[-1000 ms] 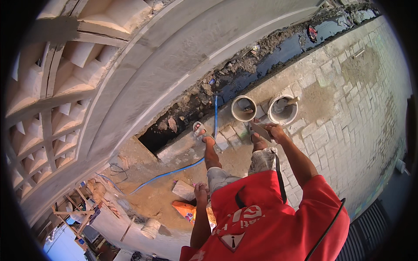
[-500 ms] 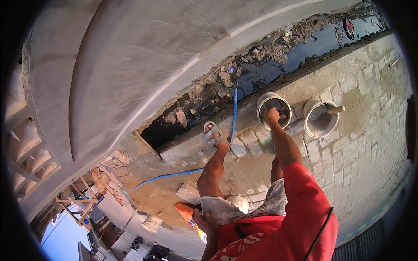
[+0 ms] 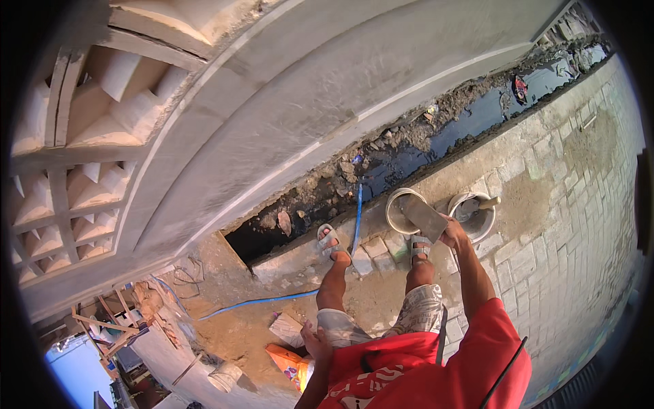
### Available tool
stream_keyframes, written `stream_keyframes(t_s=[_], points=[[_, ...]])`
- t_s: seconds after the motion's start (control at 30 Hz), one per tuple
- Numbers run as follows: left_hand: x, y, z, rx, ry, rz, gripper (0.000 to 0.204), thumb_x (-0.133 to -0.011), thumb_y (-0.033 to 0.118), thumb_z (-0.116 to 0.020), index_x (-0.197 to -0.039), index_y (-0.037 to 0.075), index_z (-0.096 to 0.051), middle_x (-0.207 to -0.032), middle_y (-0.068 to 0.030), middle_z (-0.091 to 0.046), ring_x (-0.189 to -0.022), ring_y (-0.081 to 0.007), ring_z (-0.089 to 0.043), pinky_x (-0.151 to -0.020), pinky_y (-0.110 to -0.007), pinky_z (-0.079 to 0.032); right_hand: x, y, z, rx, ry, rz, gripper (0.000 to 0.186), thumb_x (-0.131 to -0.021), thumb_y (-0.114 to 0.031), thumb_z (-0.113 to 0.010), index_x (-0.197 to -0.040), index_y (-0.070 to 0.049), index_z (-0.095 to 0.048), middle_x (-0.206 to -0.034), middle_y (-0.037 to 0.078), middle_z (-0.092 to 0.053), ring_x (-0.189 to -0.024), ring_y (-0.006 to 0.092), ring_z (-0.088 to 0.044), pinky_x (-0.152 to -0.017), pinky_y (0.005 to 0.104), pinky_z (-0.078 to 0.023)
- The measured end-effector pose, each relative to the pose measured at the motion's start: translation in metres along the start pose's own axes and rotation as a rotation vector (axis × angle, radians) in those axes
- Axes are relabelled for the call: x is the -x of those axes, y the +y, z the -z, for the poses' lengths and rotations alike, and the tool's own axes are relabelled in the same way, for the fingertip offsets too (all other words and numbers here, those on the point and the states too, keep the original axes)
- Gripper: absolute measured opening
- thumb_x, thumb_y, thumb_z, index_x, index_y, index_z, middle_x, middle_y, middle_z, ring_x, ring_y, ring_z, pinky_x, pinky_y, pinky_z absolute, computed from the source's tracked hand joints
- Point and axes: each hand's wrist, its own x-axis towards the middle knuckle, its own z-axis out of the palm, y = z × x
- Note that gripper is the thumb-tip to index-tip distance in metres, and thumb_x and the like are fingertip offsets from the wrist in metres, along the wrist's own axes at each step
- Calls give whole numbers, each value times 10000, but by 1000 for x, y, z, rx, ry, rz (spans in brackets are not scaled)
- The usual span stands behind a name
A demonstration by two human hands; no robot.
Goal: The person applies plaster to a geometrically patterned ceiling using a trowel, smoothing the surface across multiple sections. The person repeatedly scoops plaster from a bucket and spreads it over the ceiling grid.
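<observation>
My right hand [image 3: 453, 233] is closed around a flat rectangular plastering trowel [image 3: 428, 219], its grey blade held over the rim of a pale bucket [image 3: 392, 213]. The grip on the trowel is hidden by my fingers. Beside it stands a second pale bucket [image 3: 488, 223] with grey residue inside and a wooden-handled tool [image 3: 488, 203] lying across its rim. My left hand [image 3: 317, 343] hangs by my left thigh with fingers loosely apart, holding nothing that I can see. Close to it lies an orange bag [image 3: 285, 360] on the ground.
A drain channel [image 3: 443, 144] with dark water and rubble runs along the grey plastered wall [image 3: 286, 102]. My sandalled feet stand on the paving [image 3: 524, 262] at its edge. A blue hose [image 3: 266, 299] crosses the ground. Patterned openwork blocks [image 3: 88, 184] and a wooden frame [image 3: 112, 324] are at left.
My right hand has come up out of the bucket, bringing the trowel into sight. The view has shifted, showing more of the wall and its openwork blocks.
</observation>
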Motion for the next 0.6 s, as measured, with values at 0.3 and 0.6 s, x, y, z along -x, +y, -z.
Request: stream_keyframes(t_s=[0.3, 0.6], points=[[-45, -31, 26, 349, -14, 110, 381, -701, 159, -653, -1023, 2, -525, -854, -104, -585, -818, -218, -596, -649, -339, -501, 231, -182, -289, -401, -444, 471, 367, -884, -210, -533, -1195, -16, -526, -1146, 112, -590, -1003, 248, -591, -851, 364, -489], [-50, -27, 12, 393, -26, 285, 453, -673, 281, -734, -1072, 114, -599, -1024, -121, -628, -1002, -267, -559, -903, -480, -415, 306, -350, -552, -284, -972, 817, 244, -922, -191, -477, -1131, -78, -533, -1017, 26, -600, -863, 143, -596, -692, 270, -496]])
